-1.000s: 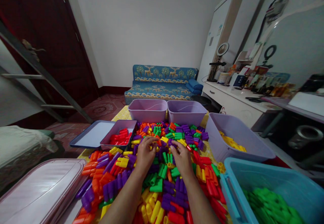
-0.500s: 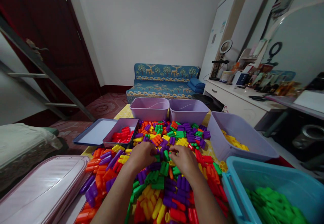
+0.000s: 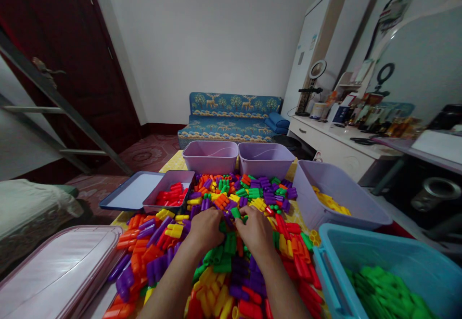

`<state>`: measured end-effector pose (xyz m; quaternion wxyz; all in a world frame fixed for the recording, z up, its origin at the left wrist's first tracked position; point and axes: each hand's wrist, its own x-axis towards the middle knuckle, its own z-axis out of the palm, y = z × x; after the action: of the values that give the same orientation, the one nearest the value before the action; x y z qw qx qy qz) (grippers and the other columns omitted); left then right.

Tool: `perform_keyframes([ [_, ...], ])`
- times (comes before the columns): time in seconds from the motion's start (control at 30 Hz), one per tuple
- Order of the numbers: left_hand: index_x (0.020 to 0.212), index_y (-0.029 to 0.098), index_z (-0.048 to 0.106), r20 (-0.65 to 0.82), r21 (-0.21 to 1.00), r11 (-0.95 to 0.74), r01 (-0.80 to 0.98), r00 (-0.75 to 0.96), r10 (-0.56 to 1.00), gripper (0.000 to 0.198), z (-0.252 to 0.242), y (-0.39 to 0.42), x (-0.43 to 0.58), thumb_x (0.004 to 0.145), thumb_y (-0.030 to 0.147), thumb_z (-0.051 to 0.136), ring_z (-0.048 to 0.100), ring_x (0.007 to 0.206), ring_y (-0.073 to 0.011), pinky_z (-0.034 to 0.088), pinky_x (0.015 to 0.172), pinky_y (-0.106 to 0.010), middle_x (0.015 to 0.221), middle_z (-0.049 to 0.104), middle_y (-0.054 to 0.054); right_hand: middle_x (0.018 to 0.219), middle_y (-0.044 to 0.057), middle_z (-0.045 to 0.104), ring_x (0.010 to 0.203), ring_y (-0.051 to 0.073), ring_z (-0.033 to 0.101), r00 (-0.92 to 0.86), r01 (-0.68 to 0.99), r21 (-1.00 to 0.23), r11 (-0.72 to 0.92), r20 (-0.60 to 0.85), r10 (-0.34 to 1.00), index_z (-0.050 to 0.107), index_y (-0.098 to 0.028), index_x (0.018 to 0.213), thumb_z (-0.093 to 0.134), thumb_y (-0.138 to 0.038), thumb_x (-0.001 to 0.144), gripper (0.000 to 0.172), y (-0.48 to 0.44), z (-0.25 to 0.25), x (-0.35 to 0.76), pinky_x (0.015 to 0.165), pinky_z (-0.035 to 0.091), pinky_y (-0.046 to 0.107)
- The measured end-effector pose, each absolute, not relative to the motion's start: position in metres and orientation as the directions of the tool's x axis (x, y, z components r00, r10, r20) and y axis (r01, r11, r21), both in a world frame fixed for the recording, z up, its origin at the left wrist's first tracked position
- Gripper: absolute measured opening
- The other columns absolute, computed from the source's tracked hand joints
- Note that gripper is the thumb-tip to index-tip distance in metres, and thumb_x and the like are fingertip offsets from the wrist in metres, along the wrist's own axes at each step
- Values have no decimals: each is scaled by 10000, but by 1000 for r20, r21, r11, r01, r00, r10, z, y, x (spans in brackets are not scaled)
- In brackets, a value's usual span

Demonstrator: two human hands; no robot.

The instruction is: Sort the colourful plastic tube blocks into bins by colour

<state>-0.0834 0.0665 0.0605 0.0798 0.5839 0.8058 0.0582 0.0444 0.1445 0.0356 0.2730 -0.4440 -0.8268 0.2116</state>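
A heap of plastic bullet-shaped building blocks (image 3: 221, 201) in red, orange, yellow, green and purple covers the table. My right hand (image 3: 255, 230) is over the middle of the heap, its thumb and fingers closed on a green block (image 3: 236, 212). Close by on the left, my left hand (image 3: 206, 228) reaches down into the pile with curled fingers. Its fingertips are partly hidden, and what they hold, if anything, is not visible. More green blocks (image 3: 223, 263) lie just below and between the two hands.
Two lilac bins (image 3: 210, 163) stand at the far edge. A third bin (image 3: 303, 189) at right holds yellow blocks, and a blue bin (image 3: 327, 271) holds green ones. A dark-rimmed box (image 3: 149, 202) at left contains red blocks. A pink lid (image 3: 54, 266) lies front left.
My right hand has moved slightly left and now has a green block raised in its fingers. My left hand has shifted a little nearer me. The view has tilted slightly.
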Motion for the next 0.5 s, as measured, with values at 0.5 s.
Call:
perform_keyframes([
  [0.5,1039,241,673,-82,287,373,882,-365,927,320,54,70,-91,726,210,615,603,1074,-257,442,876,-311,1115,674,-77,1420,67,445,1234,196,512,426,-605,-630,486,260,867,494,-264,1104,396,-426,896,282,138,125,99,972,427,391],
])
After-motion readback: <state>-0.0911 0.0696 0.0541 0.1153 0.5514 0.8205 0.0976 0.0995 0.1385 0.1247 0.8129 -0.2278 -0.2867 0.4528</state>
